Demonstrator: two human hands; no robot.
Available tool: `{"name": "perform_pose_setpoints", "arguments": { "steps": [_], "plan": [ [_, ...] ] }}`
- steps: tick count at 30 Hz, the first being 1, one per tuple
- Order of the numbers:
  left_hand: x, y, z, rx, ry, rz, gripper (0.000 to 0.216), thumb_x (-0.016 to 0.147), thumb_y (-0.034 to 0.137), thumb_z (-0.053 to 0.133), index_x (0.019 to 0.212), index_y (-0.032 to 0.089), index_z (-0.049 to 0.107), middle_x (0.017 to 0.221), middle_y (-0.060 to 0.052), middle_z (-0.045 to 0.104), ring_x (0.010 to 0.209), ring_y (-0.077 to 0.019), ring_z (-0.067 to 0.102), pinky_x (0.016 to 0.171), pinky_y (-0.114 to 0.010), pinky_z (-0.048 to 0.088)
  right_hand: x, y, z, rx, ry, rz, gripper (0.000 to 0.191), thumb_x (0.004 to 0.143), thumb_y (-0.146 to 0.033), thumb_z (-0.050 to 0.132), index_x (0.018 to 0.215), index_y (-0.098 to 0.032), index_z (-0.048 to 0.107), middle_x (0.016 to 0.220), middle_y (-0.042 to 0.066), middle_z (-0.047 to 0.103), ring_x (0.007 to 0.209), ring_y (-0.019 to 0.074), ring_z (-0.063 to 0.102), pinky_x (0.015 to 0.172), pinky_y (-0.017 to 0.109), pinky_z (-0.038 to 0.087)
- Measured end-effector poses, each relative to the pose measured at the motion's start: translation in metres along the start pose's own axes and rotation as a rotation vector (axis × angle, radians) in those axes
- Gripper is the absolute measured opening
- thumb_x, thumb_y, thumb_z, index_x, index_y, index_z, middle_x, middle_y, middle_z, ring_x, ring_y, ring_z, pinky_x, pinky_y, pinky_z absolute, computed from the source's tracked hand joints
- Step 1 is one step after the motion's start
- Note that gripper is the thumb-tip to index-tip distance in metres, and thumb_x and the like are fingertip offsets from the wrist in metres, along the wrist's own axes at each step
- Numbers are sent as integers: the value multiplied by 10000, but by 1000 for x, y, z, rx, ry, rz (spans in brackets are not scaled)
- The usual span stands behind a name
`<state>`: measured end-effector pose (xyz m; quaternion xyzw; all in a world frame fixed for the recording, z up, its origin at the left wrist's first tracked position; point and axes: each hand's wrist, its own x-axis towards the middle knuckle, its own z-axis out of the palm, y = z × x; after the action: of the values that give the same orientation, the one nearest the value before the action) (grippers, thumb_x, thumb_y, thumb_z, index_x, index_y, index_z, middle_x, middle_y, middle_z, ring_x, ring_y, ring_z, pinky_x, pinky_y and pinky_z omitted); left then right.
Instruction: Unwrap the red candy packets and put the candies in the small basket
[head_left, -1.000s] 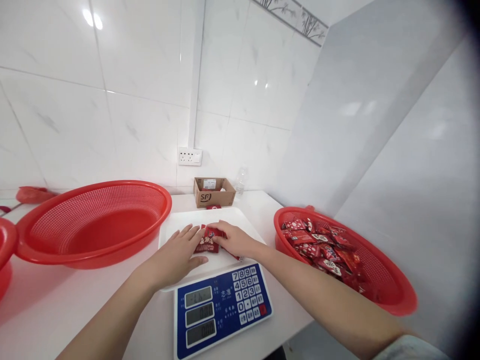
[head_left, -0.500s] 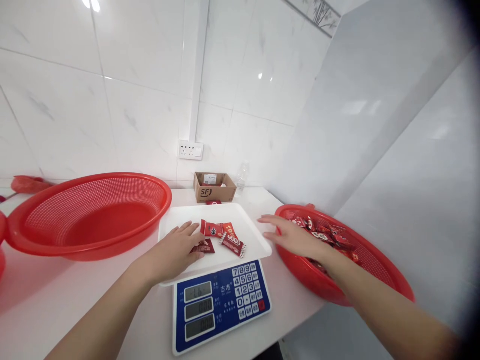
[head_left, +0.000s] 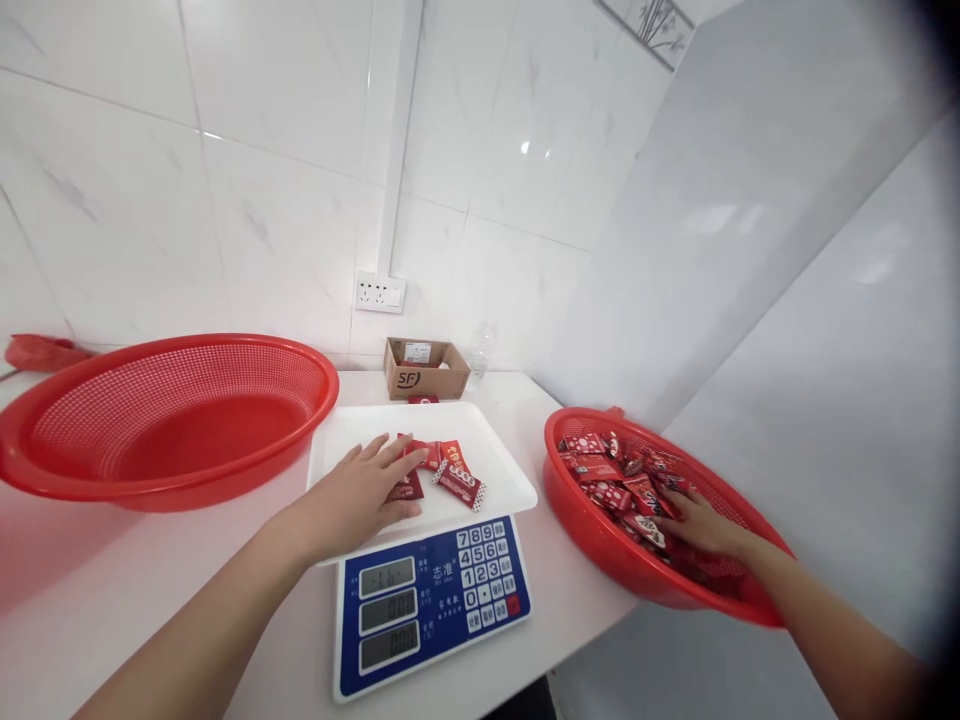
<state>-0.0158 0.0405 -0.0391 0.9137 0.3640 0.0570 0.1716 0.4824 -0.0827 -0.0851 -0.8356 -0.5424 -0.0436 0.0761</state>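
Observation:
My left hand lies palm down over the white weighing tray, fingers spread. Its fingers partly cover a dark red snack packet and a red one. Beside them on the tray are an orange-red packet and a brown-red packet with dotted ends. The tray sits on a blue-faced digital scale with three displays and a keypad. My right hand reaches into the right red basket, fingers apart on a heap of wrapped snacks; its fingertips are partly hidden among them.
A large red mesh basket stands at the left. Behind the tray are a small cardboard box, a red packet and a clear plastic bottle. A tiled wall with a socket closes off the back; a grey panel rises at the right.
My right hand has moved from beside the tray, over the basket rim, to the right and down into the snacks. My left hand has shifted slightly further over the packets. The view has moved a little.

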Motion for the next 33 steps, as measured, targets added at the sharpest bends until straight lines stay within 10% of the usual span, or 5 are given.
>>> {"name": "perform_pose_setpoints", "arguments": {
  "steps": [6,14,27,33],
  "plan": [
    [2,1,1,-11,-53,22,682,922,577,432,1515,284,266,1598,-23,233,1485,-279,108,1185,-491,170,4,1,-5,-30,-165,99,148,959,-269,594,1065,-184,653,1081,57,666,901,192,662,794,349,559],
    [0,-5,-1,18,-16,-57,561,944,432,450,1478,280,367,1599,-71,226,1469,-333,169,1154,-538,217,7,-38,-41,68,6,178,222,974,-300,564,1165,-198,615,1186,79,626,978,214,639,846,397,543],
    [-2,-8,0,48,29,-61,561,926,390,465,1469,272,387,1588,-83,276,1442,-339,267,1106,-536,325,-31,-258,-53,493,-144,-539,443,849,-220,630,1288,-196,587,1277,77,651,1123,231,637,973,373,515],
    [-5,-5,-6,39,46,-59,588,939,404,473,1486,233,344,1594,-110,260,1468,-311,197,1139,-511,279,-27,-279,-47,422,-153,-658,479,904,-280,587,1375,-224,520,1461,81,488,1342,231,450,1131,420,355]
  ]
}}
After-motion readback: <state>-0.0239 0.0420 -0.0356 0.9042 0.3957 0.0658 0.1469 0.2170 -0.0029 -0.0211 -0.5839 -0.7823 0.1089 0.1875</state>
